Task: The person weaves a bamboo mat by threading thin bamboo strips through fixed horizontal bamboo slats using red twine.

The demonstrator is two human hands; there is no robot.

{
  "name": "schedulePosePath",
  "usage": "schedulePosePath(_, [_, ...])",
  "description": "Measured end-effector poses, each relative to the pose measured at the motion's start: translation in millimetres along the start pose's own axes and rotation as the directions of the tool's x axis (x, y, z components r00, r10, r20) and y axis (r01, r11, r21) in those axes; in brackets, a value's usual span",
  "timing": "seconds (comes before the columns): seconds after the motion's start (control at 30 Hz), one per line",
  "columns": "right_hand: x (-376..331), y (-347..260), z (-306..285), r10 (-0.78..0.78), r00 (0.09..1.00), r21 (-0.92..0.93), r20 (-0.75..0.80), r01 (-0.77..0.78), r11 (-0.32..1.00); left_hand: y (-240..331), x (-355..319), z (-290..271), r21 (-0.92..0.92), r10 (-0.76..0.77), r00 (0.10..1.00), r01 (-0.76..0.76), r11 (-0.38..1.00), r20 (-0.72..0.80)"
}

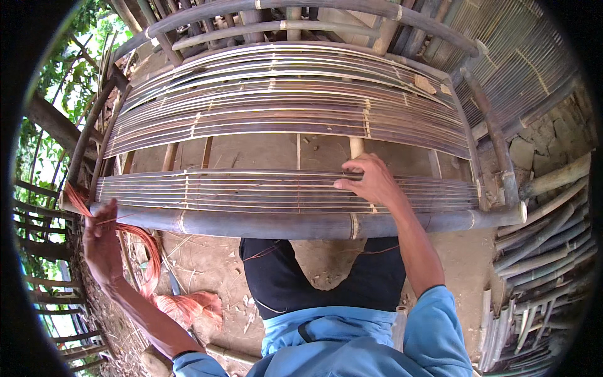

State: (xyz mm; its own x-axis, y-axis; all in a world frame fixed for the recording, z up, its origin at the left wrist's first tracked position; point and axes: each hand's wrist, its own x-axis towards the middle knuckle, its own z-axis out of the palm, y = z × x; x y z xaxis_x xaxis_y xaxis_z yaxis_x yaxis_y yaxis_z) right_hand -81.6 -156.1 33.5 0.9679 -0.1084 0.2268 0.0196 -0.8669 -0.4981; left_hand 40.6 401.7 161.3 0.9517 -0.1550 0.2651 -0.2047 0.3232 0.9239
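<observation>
A bench-like bamboo frame with a slatted top spans the view before me. Beside the near left corner, my left hand (103, 245) is raised with its fingers drawn together on a thin orange strand. A bundle of orange strands (152, 254) hangs from that corner, right by this hand. Over the near band of narrow bamboo slats (251, 190), my right hand (369, 182) has its thumb and forefinger apart, nothing visible between them. Thin reddish ties cross these slats. The thick bamboo front pole (270, 223) runs along the near edge, above my lap.
A wider band of slats (282, 113) lies beyond a gap showing crosspieces and the dirt floor. Curved bamboo rails (301, 7) form the far side. Orange netting-like material (191, 308) and a blade (174, 284) lie at lower left. Bamboo poles (546, 245) are stacked at right.
</observation>
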Motion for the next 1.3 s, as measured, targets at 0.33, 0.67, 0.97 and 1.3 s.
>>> schedulePosePath(0.33, [34.2, 38.7, 8.0, 0.265, 0.89, 0.325, 0.372, -0.392, 0.861, -77.1, 69.2, 32.8, -0.286, -0.176, 0.982, 0.189, 0.939, 0.072])
schedulePosePath(0.67, [18.5, 11.6, -9.2, 0.303, 0.94, 0.247, 0.154, -0.334, 0.91, -199.2, 91.8, 178.7, 0.663, -0.309, 0.883, -0.002, 0.749, 0.352])
schedulePosePath(0.97, [-0.6, -38.4, 3.1, -0.016, 1.0, 0.049, 0.019, 0.015, 0.999, -262.3, 79.0, 212.1, 0.778, -0.231, 0.854, -0.272, 0.566, 0.466])
schedulePosePath(1.3, [71.2, -13.8, 41.0, 0.33, 0.898, 0.094, 0.291, -0.37, 0.924, -341.7, 88.8, 257.5, 0.891, -0.385, 0.838, -0.23, 0.391, 0.386])
